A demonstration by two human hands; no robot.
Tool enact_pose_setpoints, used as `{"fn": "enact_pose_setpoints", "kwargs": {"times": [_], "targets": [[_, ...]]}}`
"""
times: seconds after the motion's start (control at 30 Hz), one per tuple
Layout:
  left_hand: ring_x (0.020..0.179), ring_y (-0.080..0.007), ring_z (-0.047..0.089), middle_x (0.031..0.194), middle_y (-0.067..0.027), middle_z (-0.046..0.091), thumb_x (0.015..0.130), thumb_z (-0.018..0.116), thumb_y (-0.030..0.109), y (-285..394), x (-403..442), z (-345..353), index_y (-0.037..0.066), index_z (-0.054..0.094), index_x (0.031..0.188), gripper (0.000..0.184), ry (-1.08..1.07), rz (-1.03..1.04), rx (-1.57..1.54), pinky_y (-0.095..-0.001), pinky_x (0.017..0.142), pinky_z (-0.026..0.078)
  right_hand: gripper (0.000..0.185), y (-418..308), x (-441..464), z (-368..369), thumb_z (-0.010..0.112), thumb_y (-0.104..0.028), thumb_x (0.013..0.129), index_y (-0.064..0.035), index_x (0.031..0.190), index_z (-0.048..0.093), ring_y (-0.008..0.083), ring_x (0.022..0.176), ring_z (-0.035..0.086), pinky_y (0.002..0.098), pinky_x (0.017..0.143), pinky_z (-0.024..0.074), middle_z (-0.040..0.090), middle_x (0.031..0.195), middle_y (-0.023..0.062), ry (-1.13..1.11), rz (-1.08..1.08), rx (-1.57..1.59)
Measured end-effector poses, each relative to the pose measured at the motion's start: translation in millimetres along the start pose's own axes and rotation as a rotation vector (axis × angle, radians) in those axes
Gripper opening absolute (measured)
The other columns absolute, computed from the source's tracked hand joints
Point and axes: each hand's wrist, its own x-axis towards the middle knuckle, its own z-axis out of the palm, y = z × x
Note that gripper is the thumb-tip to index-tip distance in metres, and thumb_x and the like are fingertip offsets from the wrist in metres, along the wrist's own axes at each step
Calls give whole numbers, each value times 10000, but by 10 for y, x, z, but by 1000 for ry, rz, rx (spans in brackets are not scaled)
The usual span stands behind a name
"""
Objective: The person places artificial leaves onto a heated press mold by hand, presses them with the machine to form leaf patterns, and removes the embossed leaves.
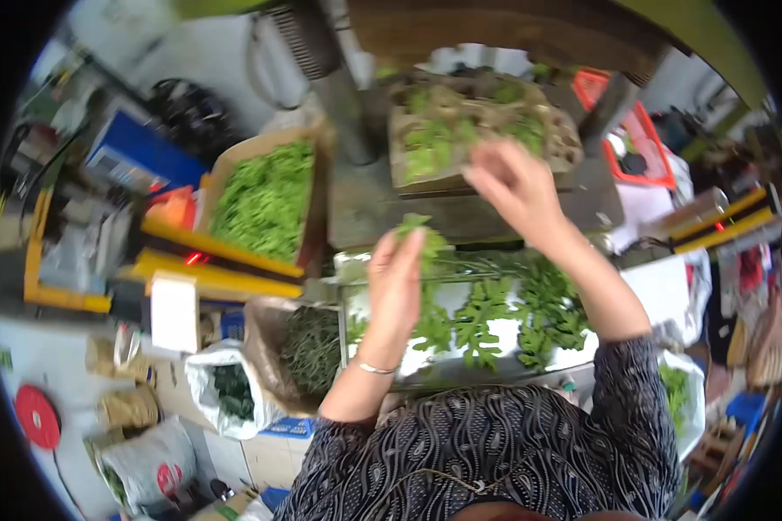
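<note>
Grey bench (356,204), blue box (139,152) with illegible print, left hand (396,282) with grip around leaf (430,243), right hand (520,187), grip unclear.

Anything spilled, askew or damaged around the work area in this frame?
Nothing stands out as spilled or damaged: the lobed leaves lie on the tray. The red basket at upper right looks slanted, but the wide lens bends the view, so I can't call it askew.

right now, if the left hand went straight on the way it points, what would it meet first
Past the leaf it holds, the left hand would probably meet the grey platform, or, if high enough, the brown tray on it; depth is unclear.
</note>
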Motion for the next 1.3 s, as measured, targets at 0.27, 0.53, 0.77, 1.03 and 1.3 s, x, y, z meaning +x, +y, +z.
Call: {"fn": "enact_pose_setpoints", "kwargs": {"times": [0.27,0.53,0.77,1.03,1.3], "targets": [[719,-47,539,832,-8,627,854,624,63,81,-404,78,62,646,931,79,-192,122,136,-165,653,436,66,-451,-796,381,577,-47,859,-18,914,599,79,649,489,185,554,401,566,803,12,-37,285,513],[720,-47,539,816,1,614,855,607,72,268,-726,-30,66,623,958,104,-165,230,217,-164,629,423,87,-583,-844,233,518,-69,902,-32,925,593,57,609,467,165,539,384,558,789,5,52,133,535],[472,-56,388,592,53,449,848,625,205,160,-640,83,122,515,896,145,-78,62,-3,-201,442,334,174,-380,-634,-841,512,-168,925,-48,1008,606,54,572,410,169,521,356,493,702,-33,150,192,295],[474,-33,395,598,40,468,923,562,166,-108,-376,348,47,594,972,133,-216,-260,151,-169,396,265,148,700,-109,-1199,533,-126,866,4,863,605,132,605,478,270,568,399,579,731,28,123,-24,-131],[507,-49,508,712,-19,600,927,549,158,-217,-60,324,28,622,973,156,-210,-218,311,-162,387,320,144,1060,308,-990,547,-77,828,18,916,611,185,649,510,293,621,424,591,769,65,157,114,-213]]}}
